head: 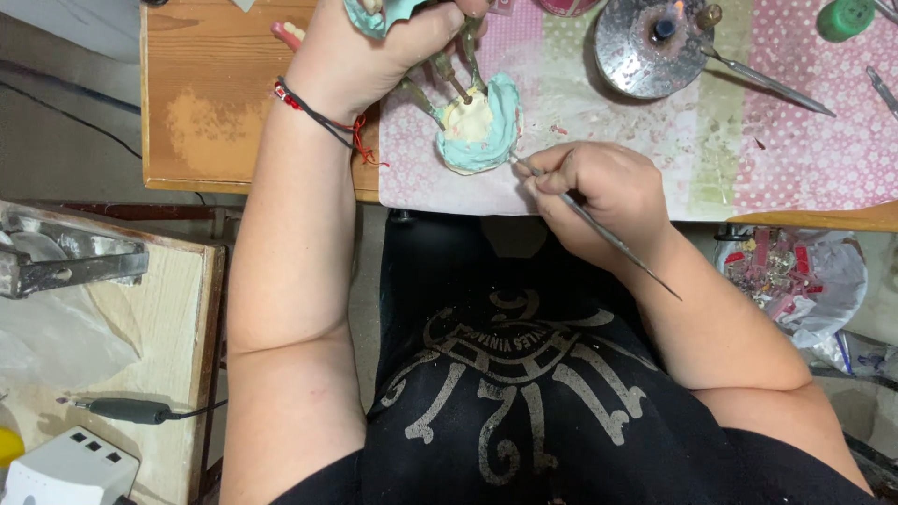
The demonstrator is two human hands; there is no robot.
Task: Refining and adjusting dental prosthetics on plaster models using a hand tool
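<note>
head view, looking straight down over a black printed shirt [505, 393] at two bare hands working at the near edge of a wooden surface [210, 103] laid with a pink dotted cloth [814, 140]. left hand [360, 51] closed around a thin metal frame of rods [449, 75], wrist wearing a black and red cord bracelet [323, 117]; a scrap of pale turquoise material [383, 14] showing at the top of that grip. rods running down into a rounded turquoise and cream dental mould [477, 126], resting on the cloth just in front of the body, between both hands. right hand [599, 187] curled shut in a pen grip on a slim metal carving tool [599, 229], tip touching the lower right rim of the mould, long handle slanting back over the right forearm. beyond, near the top of the cloth, a round silvery metal burner [645, 47] with a small flame, a long metal spatula [767, 84] lying just beside it, and a green cap [847, 17] at the far right corner. below the surface on the right, a white plastic bag of pink and red scraps [795, 276]. on the left, a lower pale wooden bench [178, 309] carrying a grey metal vice [65, 257], a dark handpiece with a cable [131, 410] and a white box [70, 468].
</note>
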